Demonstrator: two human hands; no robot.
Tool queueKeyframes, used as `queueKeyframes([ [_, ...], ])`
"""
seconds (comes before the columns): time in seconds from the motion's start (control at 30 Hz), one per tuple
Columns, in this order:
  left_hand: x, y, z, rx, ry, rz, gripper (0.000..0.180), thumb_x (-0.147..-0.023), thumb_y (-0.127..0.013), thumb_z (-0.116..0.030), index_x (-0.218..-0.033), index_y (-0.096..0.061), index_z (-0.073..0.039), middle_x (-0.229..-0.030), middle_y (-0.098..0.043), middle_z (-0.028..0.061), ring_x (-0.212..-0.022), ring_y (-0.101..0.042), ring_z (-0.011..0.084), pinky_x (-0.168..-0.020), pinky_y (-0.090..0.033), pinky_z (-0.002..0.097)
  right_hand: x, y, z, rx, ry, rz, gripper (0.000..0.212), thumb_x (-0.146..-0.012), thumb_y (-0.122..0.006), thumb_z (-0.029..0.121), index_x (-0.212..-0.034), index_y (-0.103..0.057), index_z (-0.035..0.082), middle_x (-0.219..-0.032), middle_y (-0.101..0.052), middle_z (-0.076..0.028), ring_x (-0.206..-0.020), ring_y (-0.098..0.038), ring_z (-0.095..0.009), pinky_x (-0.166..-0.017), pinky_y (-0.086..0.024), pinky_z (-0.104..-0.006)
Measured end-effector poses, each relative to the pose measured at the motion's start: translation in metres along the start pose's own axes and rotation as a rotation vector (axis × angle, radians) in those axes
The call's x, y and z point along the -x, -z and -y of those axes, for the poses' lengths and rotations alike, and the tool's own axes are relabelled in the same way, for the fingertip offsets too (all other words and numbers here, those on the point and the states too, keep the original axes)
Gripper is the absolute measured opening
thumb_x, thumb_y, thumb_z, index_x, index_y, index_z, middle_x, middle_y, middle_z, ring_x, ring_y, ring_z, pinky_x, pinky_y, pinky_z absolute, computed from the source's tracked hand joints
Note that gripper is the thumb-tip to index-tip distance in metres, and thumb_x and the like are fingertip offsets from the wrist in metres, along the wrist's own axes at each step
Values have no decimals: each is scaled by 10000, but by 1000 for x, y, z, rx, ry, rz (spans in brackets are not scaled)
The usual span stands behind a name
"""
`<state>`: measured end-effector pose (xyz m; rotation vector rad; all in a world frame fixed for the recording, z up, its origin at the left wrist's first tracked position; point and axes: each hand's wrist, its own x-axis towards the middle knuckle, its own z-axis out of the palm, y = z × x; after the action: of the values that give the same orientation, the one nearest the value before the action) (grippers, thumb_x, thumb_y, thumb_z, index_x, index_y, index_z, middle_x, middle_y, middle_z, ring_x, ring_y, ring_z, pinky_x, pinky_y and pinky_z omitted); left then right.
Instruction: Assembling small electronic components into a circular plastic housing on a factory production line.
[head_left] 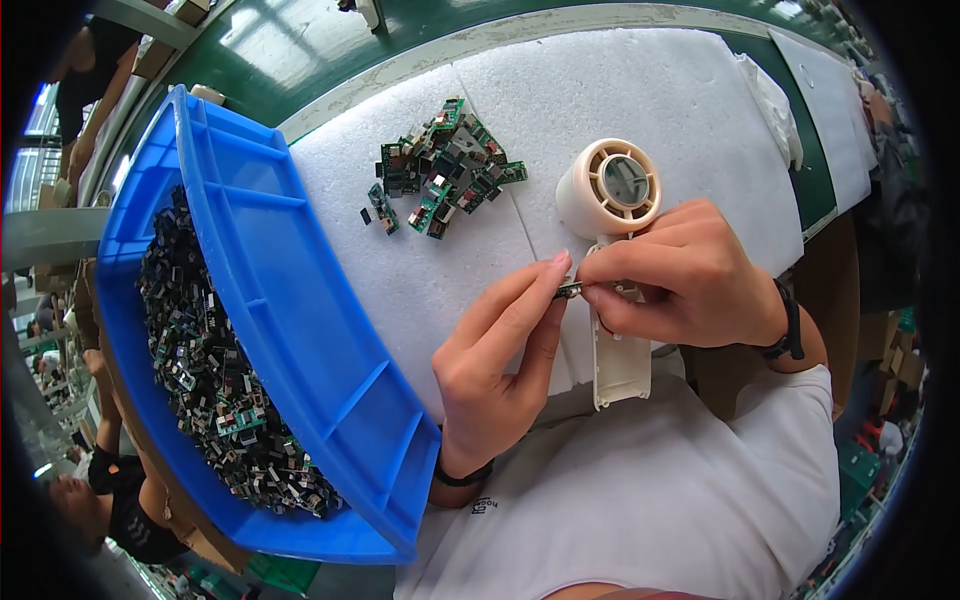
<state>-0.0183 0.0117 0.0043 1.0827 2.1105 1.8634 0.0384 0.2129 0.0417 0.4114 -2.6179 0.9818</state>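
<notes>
Left hand point(497, 352) and right hand point(672, 280) both pinch a small circuit board point(570, 290) over the cream fan housing point(614, 260). Loose board pile point(443, 168) at eleven o'clock; blue bin point(270, 300) at nine o'clock.

Brown cardboard boxes point(165, 40) stand at the upper left, beyond the tabletop's far edge. More brown cardboard point(205, 545) shows at the lower left. No labels, signs or screens can be made out.

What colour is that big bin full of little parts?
Bright blue; the bin shows clearly in the head view.
</notes>
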Motion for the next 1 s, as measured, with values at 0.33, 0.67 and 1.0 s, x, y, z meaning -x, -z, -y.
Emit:
queueKeyframes([
  [0.33,8,-4,-4,428,329,-17,369,-878,-671,155,-1224,-698,29,-1137,-703,164,-1041,-702,222,-879,-581,312,8,15,0,-67,-68,65,156,-781,-823,83,-913,-742,95,-664,-670,-23,-497,-596,-171,-468,-440,-288],
  [0.67,9,1,5,513,292,100,378,-866,-670,175,-1207,-714,17,-1118,-707,161,-1003,-705,200,-864,-578,287,14,12,-4,-265,-116,66,135,-853,-798,121,-972,-739,98,-726,-706,-27,-573,-659,-177,-504,-478,-283],
  [1.0,10,3,6,441,228,139,358,-876,-640,204,-1198,-700,60,-1113,-671,190,-971,-691,223,-855,-570,304,17,8,-7,-321,-134,77,169,-810,-832,105,-938,-728,68,-769,-720,-46,-628,-685,-210,-569,-506,-304],
])
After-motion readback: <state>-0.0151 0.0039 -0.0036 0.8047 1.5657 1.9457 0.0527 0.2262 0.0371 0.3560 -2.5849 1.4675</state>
